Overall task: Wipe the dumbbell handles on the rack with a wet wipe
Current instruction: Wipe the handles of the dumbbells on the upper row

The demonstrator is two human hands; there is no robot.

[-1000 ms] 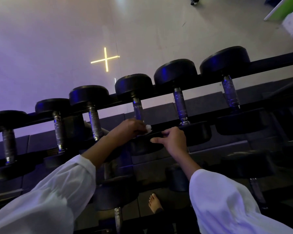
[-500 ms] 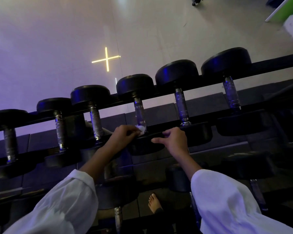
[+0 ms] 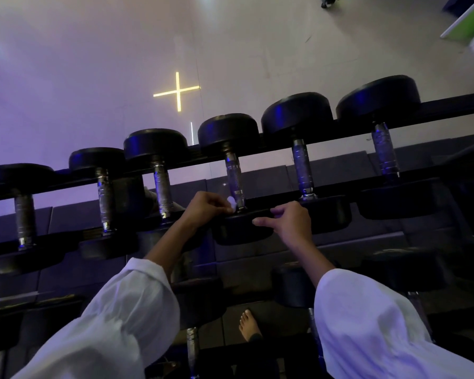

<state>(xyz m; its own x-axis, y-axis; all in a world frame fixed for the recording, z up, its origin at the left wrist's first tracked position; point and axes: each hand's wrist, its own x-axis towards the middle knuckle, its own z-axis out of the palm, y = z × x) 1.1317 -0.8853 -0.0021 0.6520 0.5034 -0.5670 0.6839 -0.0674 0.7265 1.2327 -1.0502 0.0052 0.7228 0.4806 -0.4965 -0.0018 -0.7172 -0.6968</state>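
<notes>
The left hand (image 3: pixel 205 207) has nudged its pinched wipe (image 3: pixel 231 201) against the lower end of the 4th handle (image 3: pixel 236 181), mid-frame, which runs up-frame from it, while the right hand (image 3: pixel 290 224) rests loose and empty just right.

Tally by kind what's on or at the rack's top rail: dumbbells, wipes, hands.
black round-headed dumbbells with knurled steel handles: 6
white wet wipe: 1
bare hands: 2, left hand and right hand
Total: 9
</notes>
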